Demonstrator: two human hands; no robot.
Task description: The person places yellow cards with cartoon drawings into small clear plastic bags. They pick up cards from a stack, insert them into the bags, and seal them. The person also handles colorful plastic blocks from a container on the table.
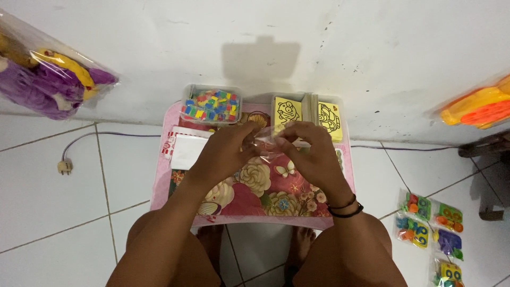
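Note:
Both my hands meet over a small pink table (159, 180) with a flowered top. My left hand (226, 151) and my right hand (311, 151) pinch a small clear plastic bag (264, 142) between them; what is inside it I cannot tell. Just behind my hands stands a clear box of small coloured squares (211, 104), and to its right a box of yellow picture cards (311, 110) with black outline drawings. A stack of white packets (186, 150) lies by my left hand. My right wrist wears black bands.
A white wall rises directly behind the table. Bagged plush toys (45, 74) hang at the left, an orange plastic toy (478, 106) at the right. Packets of colourful small toys (430, 226) lie on the tiled floor to the right. A cable with a plug (64, 167) runs at the left.

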